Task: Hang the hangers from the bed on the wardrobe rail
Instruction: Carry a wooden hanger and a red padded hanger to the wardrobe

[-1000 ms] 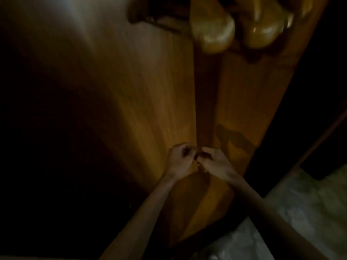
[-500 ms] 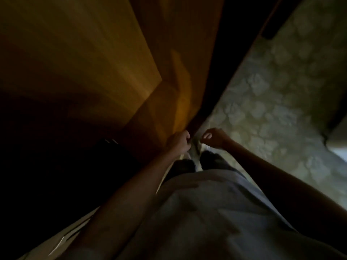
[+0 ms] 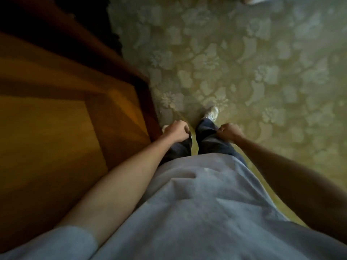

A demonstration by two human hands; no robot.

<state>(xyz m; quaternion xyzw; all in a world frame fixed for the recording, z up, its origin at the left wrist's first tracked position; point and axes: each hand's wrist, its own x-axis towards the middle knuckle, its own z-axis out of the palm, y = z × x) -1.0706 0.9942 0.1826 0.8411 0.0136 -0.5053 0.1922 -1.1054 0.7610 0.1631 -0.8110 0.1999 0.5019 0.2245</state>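
0 hangers show: left hand (image 3: 177, 131) and right hand (image 3: 229, 131) curl into empty fists beside the wardrobe (image 3: 56, 128) (bed unseen), so fetching likely remains.

The wardrobe door (image 3: 56, 128) fills the left of the frame, the carpet (image 3: 244, 62) the upper right. Along the bottom is the person's shirt (image 3: 197, 212); above it at centre, the left hand (image 3: 176, 131) and right hand (image 3: 230, 131) sit apart, a shoe (image 3: 212, 113) between and just above them
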